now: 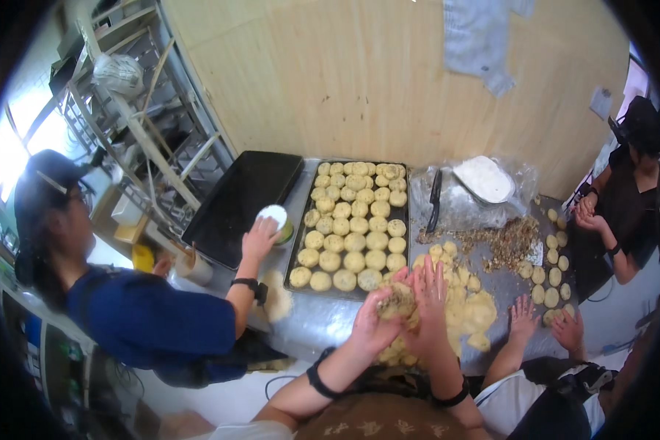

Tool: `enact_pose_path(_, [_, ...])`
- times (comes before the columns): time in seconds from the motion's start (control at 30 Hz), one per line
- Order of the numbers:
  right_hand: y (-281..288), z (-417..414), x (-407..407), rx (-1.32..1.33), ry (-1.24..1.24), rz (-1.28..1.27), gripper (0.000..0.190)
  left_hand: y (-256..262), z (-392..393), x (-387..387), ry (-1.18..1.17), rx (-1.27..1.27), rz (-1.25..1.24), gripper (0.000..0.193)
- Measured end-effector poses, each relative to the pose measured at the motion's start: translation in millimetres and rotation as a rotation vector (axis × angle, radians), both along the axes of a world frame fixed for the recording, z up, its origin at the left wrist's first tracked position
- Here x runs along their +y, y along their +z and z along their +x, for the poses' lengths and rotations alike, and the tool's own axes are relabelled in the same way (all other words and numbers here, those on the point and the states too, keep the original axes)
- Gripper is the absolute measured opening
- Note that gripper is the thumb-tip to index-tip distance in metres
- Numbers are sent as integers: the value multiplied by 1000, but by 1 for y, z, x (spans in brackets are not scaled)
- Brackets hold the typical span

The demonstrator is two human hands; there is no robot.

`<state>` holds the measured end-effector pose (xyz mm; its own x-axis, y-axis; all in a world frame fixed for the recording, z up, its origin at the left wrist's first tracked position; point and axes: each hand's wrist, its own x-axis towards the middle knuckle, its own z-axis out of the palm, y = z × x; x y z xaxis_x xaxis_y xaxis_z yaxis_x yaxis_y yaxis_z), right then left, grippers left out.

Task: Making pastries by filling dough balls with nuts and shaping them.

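A round ball of dough and crumbly filling rests in my left hand, its fingers curled around it. My right hand is raised just beside the ball, fingers extended and spread, the palm towards it; whether it touches the ball is unclear. Beyond both hands lies a dark baking tray filled with rows of round filled dough balls. Pieces of yellow dough are heaped to the right of my hands, and more lie partly hidden beneath them. A mound of chopped, nutty filling sits farther back.
A co-worker at left touches a white-lidded tin near an empty black tray. A knife and a container of white powder lie on plastic. Co-workers at right have hands near flattened dough rounds. A metal rack stands back left.
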<state>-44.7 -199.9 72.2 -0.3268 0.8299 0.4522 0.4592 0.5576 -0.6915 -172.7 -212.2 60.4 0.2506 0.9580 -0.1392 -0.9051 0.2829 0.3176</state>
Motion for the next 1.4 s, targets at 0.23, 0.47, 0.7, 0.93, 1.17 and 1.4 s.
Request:
enact_pose_path(0.23, [7, -3, -7, -116, -49, -9, 74, 10, 15, -6, 123, 261, 35, 54])
enact_pose_path(0.47, [15, -3, -11, -116, -33, 10, 52, 14, 17, -11, 67, 118, 63, 56])
enact_pose_path(0.7, [15, -9, -12, -102, 16, -27, 48, 4, 15, -12, 68, -82, -68, 61])
enact_pose_path(0.93, [35, -7, -7, -316, -122, 125, 35, 3, -6, -14, -107, -133, -17, 54])
enact_pose_path(1.17, [17, -22, 4, -223, -91, 250, 19, -25, -27, -4, -292, -415, 189, 47])
enact_pose_path(1.4, [26, -9, 14, -299, 133, 222, 21, 49, -44, -16, -420, -78, -94, 49])
